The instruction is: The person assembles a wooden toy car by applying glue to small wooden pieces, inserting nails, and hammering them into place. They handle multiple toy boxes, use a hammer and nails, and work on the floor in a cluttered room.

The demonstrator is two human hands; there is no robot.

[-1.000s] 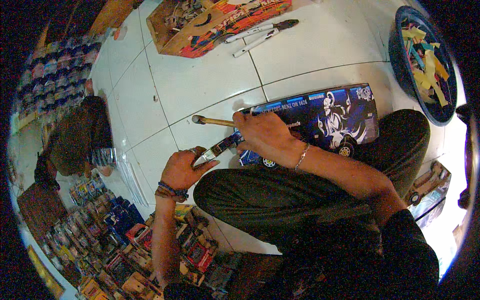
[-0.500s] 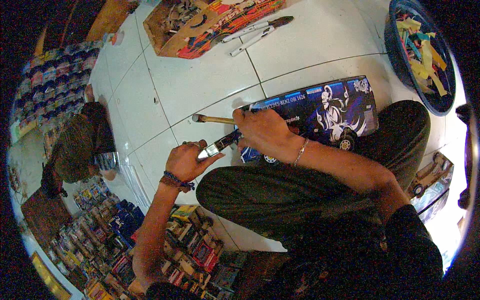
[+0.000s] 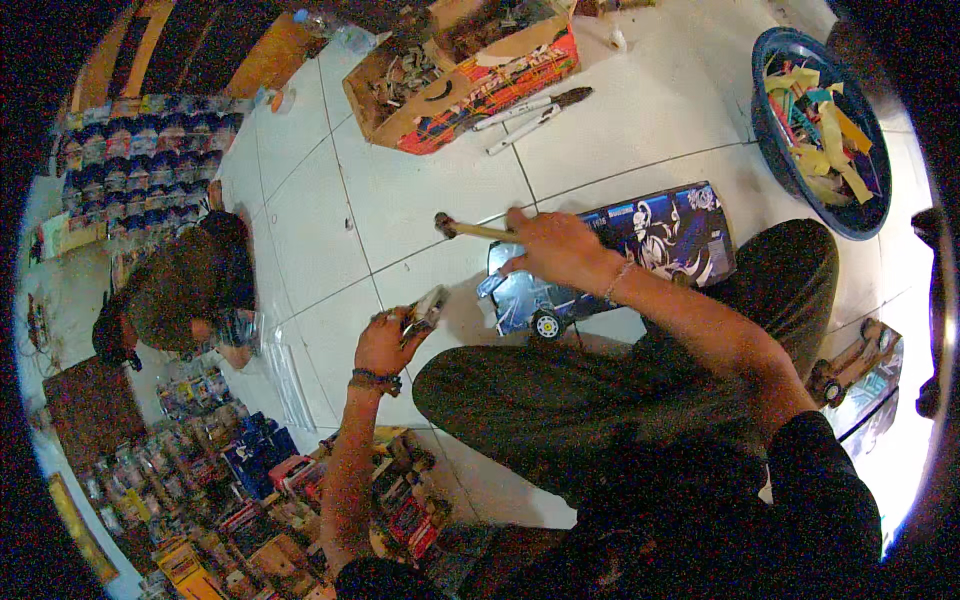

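My right hand point(image 3: 552, 250) grips a wooden-handled hammer point(image 3: 462, 229) whose head points left, just above a blue printed toy truck point(image 3: 610, 260) lying on the white floor tiles against my knee. To the left, apart from the truck, my left hand point(image 3: 385, 342) holds a small metal tool point(image 3: 428, 310), likely pliers. I wear a bracelet on each wrist. My crossed legs in dark trousers point(image 3: 620, 390) fill the middle.
An open cardboard box of scraps point(image 3: 450, 80) with pens beside it sits at the top. A blue basket of coloured strips point(image 3: 815, 130) stands top right. Stacks of small packaged toys point(image 3: 250, 480) lie lower left. Another toy truck point(image 3: 850, 365) lies at right.
My left hand has pulled away to the left with the small tool. My right hand has lifted off the truck's front end and raised the hammer handle.
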